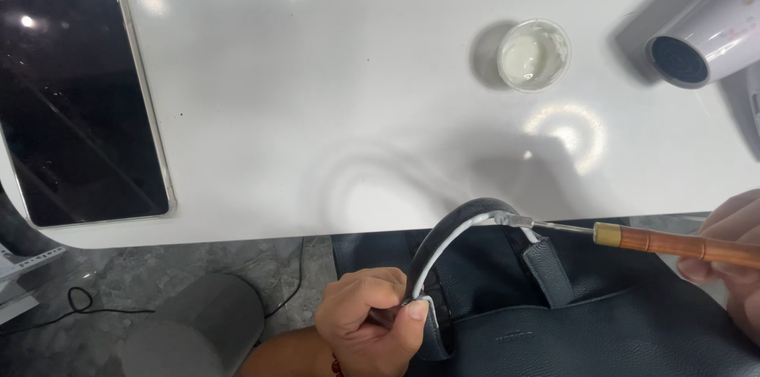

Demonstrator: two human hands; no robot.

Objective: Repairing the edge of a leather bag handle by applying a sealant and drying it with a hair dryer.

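Observation:
My left hand (372,315) pinches the lower end of a dark leather bag handle (455,226) whose edge is coated white. My right hand (732,262), at the right edge, holds a wooden-handled tool (673,242); its thin metal tip touches the white edge at the top of the handle arch. The dark navy leather bag (602,321) lies below the table edge, in my lap area.
On the white table (332,108) sit a black tablet (75,100) at the left, a small clear cup of white paste (533,55), and a white hair dryer (708,36) at the right. Grey floor, a cable and a grey stool (190,329) show below.

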